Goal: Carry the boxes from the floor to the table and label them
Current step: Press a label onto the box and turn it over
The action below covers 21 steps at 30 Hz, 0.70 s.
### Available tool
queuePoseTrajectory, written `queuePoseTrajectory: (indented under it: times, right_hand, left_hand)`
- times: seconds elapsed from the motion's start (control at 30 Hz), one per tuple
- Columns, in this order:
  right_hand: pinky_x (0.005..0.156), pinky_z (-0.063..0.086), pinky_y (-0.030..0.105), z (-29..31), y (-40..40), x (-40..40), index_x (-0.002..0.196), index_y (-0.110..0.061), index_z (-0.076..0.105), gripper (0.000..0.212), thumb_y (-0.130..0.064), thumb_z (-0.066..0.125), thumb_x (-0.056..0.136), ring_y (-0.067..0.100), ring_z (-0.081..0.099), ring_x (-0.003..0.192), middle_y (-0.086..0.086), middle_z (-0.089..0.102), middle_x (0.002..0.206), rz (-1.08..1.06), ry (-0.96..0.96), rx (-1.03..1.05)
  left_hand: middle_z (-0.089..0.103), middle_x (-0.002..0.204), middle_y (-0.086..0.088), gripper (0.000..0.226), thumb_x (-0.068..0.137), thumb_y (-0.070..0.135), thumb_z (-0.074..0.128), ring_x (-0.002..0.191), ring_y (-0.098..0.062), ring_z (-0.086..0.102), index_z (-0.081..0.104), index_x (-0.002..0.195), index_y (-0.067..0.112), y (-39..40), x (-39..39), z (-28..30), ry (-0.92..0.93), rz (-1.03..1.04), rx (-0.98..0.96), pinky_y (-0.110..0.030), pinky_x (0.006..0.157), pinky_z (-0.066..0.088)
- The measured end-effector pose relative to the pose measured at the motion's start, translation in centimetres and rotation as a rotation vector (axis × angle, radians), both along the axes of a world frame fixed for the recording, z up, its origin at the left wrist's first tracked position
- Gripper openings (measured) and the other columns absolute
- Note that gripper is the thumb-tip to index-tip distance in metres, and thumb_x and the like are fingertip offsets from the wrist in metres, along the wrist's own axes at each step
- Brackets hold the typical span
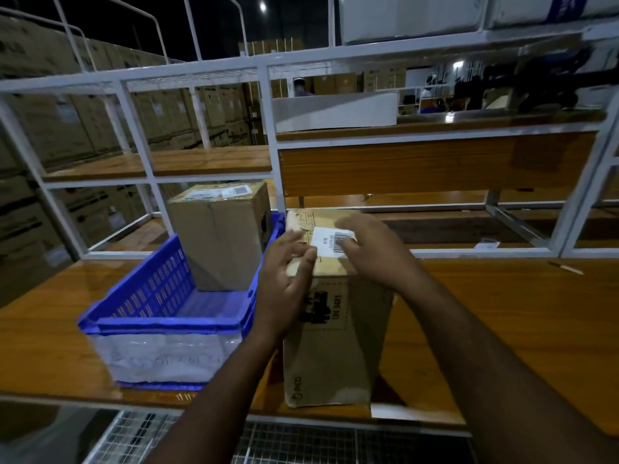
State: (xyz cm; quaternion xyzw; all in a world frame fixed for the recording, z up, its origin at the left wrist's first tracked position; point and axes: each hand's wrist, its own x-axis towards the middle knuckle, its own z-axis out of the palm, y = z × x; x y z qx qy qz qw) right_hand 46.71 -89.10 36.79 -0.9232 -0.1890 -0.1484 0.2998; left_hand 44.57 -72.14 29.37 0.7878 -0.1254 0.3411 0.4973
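Observation:
A tall cardboard box (335, 343) stands upright on the wooden table (502, 313). On its top lies a white barcode label (331, 241). My left hand (284, 279) is at the box's top left edge, fingers straight, fingertips at the label's left side. My right hand (371, 249) lies over the label's right side, fingers flat on it. A second cardboard box (217, 236) with labels on top stands in the blue plastic crate (160, 313) to the left.
A white metal shelf frame (271, 135) with wooden boards rises behind the table. A white box (335, 110) sits on the upper board. Stacked cartons fill the dark left background. A wire grid (268, 440) lies below the table's front edge.

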Motion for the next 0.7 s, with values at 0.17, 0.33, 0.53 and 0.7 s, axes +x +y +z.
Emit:
queuePoseTrajectory:
  times: [0.17,0.33,0.53,0.7]
  right_hand:
    - [0.055,0.039,0.032,-1.9,-1.2,1.0,0.081,-0.017,0.066,0.028,-0.023,0.046,0.1,0.011,0.056,0.078,-0.003,0.062,0.087,-0.022,0.014,-0.06]
    - [0.053,0.04,0.033,-1.2,-1.0,1.6,0.076,-0.016,0.068,0.03,-0.026,0.048,0.096,0.017,0.058,0.071,0.0,0.065,0.081,-0.1,-0.08,-0.073]
    - [0.089,0.049,0.04,-1.3,0.0,1.3,0.127,-0.015,0.064,0.035,-0.027,0.041,0.104,0.017,0.053,0.105,0.004,0.06,0.129,0.031,0.068,-0.053]
    - [0.08,0.054,0.04,-0.7,0.1,2.5,0.113,-0.018,0.074,0.036,-0.035,0.043,0.103,0.019,0.061,0.09,0.005,0.071,0.108,-0.062,0.06,-0.13]
  left_hand:
    - [0.059,0.131,0.015,0.039,0.091,0.05,0.05,0.134,0.004,0.043,0.067,0.111,0.022,1.1,0.7,-1.3,0.075,0.003,-0.083,-0.051,0.108,0.044]
    - [0.042,0.155,0.012,0.053,0.091,0.04,0.043,0.147,0.0,0.025,0.055,0.142,0.028,2.0,1.2,1.4,0.214,-0.051,0.188,-0.044,0.121,0.03]
    - [0.04,0.158,0.007,0.063,0.09,0.044,0.039,0.144,-0.004,0.031,0.048,0.149,0.023,2.6,1.2,2.9,0.317,-0.037,0.403,-0.031,0.12,0.027]
    - [0.049,0.152,0.006,0.057,0.092,0.044,0.045,0.137,-0.007,0.043,0.054,0.145,0.024,2.9,1.3,3.4,0.321,-0.016,0.475,-0.03,0.111,0.04]
